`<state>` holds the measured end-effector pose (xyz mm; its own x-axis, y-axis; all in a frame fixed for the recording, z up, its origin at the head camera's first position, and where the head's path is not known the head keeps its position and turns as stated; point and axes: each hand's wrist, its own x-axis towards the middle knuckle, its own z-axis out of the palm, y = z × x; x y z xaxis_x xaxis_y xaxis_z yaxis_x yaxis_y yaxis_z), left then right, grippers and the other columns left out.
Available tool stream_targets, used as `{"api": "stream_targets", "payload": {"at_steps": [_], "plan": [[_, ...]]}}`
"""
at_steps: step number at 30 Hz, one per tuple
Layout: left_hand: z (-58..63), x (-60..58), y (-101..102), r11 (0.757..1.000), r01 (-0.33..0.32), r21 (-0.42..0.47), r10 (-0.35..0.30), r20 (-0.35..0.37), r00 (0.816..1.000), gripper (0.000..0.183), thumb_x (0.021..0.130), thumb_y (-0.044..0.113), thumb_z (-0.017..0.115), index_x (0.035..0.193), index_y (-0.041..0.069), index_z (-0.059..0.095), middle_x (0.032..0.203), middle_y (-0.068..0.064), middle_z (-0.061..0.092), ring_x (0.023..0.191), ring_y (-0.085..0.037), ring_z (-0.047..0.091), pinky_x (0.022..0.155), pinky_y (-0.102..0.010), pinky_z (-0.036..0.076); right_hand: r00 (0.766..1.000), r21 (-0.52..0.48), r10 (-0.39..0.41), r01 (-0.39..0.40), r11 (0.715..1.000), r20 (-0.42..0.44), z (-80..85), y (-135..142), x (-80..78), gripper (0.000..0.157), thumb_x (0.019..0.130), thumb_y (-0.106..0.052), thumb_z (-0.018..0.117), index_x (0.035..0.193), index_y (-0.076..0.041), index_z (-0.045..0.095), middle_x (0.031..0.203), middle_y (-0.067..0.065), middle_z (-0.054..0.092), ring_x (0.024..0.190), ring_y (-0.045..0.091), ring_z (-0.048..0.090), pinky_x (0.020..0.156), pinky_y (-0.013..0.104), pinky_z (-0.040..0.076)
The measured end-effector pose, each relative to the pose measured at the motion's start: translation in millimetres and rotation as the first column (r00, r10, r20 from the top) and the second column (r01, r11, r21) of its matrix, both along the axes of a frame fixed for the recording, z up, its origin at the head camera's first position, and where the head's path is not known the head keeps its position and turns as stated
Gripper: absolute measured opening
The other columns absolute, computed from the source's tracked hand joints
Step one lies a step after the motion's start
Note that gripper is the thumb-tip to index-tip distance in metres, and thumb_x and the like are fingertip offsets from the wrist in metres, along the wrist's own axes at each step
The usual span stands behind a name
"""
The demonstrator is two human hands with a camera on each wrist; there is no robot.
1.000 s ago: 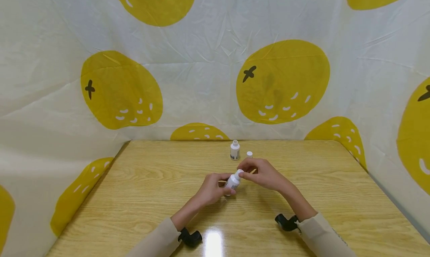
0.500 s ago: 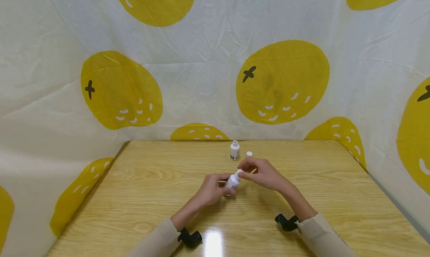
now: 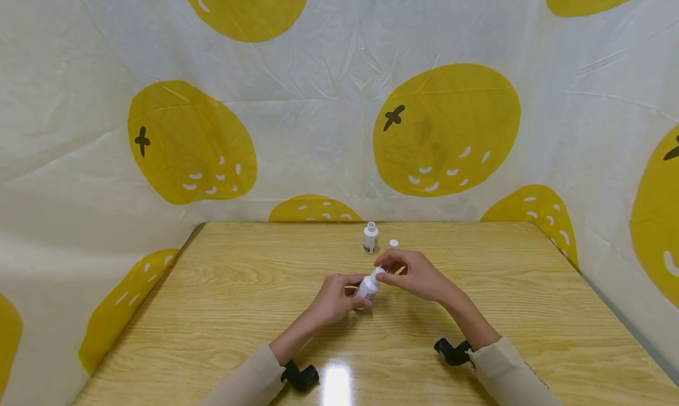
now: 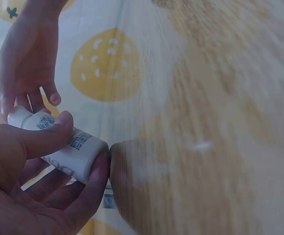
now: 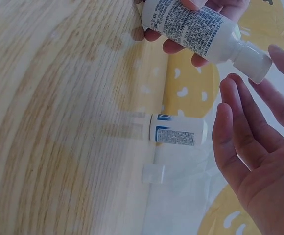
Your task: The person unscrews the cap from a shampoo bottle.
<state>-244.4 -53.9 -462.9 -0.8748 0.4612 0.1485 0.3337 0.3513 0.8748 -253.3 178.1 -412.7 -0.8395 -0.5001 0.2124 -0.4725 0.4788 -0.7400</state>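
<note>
My left hand (image 3: 335, 300) grips a small white bottle (image 4: 81, 152) with printed labels, thumb on one side and fingers round the other. The bottle tilts, its neck pointing up and to the right in the head view. A white cap (image 5: 252, 61) sits at the neck. My right hand (image 3: 416, 273) pinches that cap between thumb and fingertips, its other fingers bent loosely below. Behind the hands a second white bottle (image 3: 371, 240) stands upright with its threaded neck bare. A loose white cap (image 5: 154, 173) lies on the table beside it, partly hidden by my right hand in the head view.
The wood-grain table (image 3: 239, 335) ends at the back against a pale cloth (image 3: 318, 141) printed with yellow fruit. Black wrist mounts (image 3: 300, 375) sit by both beige sleeves (image 3: 511, 367). A bright light reflection shows near the table's front.
Both hands and the bottle stay in nearly the same place. The fingertips of my right hand shift only slightly at the cap.
</note>
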Motion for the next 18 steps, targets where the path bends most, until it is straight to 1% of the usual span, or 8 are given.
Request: {"api": "stream_targets", "payload": {"at_steps": [3, 6, 12, 18], "plan": [[0.1, 0.0, 0.2, 1.000, 0.000, 0.003, 0.000, 0.001, 1.000, 0.044, 0.088, 0.006, 0.081, 0.131, 0.008, 0.071, 0.125, -0.013, 0.073, 0.116, -0.026, 0.069, 0.094, -0.031, 0.061, 1.000, 0.006, -0.004, 0.004, 1.000, 0.008, 0.2, 0.1, -0.3, 0.019, 0.097, -0.027, 0.074, 0.110, -0.013, 0.073, 0.099, 0.001, 0.072, 0.090, 0.015, 0.064, 0.078, 0.031, 0.057], [0.7, 0.9, -0.2, 1.000, 0.002, 0.009, -0.002, 0.005, 1.000, 0.045, 0.088, 0.007, 0.081, 0.132, 0.008, 0.071, 0.126, -0.013, 0.073, 0.116, -0.027, 0.069, 0.094, -0.031, 0.061, 1.000, 0.000, 0.014, -0.014, 1.000, 0.007, -0.2, 0.9, -0.7, 0.018, 0.098, -0.026, 0.073, 0.110, -0.013, 0.073, 0.100, 0.002, 0.073, 0.090, 0.014, 0.065, 0.076, 0.031, 0.057], [1.0, 1.4, -0.5, 1.000, 0.007, 0.012, -0.007, 0.004, 1.000, 0.045, 0.088, 0.007, 0.081, 0.132, 0.007, 0.070, 0.127, -0.014, 0.073, 0.116, -0.027, 0.070, 0.094, -0.031, 0.062, 0.999, -0.005, 0.040, -0.040, 0.999, -0.004, -1.3, 2.7, -0.9, 0.023, 0.098, -0.022, 0.073, 0.115, -0.008, 0.072, 0.103, 0.005, 0.073, 0.090, 0.014, 0.065, 0.075, 0.030, 0.058], [1.0, 1.2, 0.5, 1.000, 0.000, 0.003, 0.000, -0.001, 1.000, 0.044, 0.088, 0.006, 0.081, 0.131, 0.007, 0.071, 0.126, -0.013, 0.073, 0.116, -0.026, 0.069, 0.094, -0.030, 0.061, 1.000, 0.008, 0.014, -0.014, 1.000, -0.004, -0.9, 1.8, 0.1, 0.024, 0.097, -0.027, 0.074, 0.115, -0.010, 0.072, 0.102, 0.003, 0.072, 0.090, 0.015, 0.064, 0.077, 0.030, 0.058]]}}
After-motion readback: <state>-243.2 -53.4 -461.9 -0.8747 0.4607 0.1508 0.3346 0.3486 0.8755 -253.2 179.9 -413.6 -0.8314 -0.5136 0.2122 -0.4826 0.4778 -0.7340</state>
